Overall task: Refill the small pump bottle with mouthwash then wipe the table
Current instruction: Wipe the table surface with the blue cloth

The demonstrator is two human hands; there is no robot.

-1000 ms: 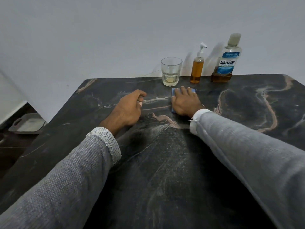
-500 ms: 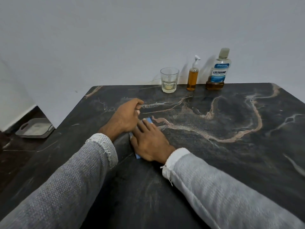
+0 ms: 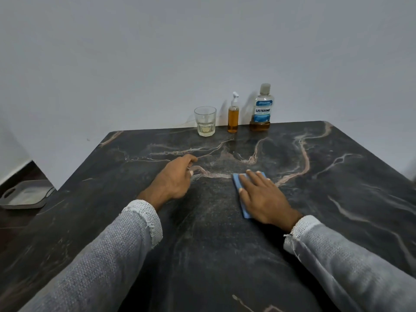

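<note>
Marble table (image 3: 337, 199); bottle (image 3: 262, 109) label reads "LISTERINE".

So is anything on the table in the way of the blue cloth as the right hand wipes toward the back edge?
Nothing close. The right hand presses the flat blue cloth on bare dark marble table; only the glass tumbler, amber pump bottle and mouthwash bottle stand at the back edge.

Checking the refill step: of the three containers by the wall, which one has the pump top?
The middle one, the small pump bottle, amber liquid nearly to its neck. The glass left of it is open-topped; the mouthwash bottle right of it has a plain cap.
</note>
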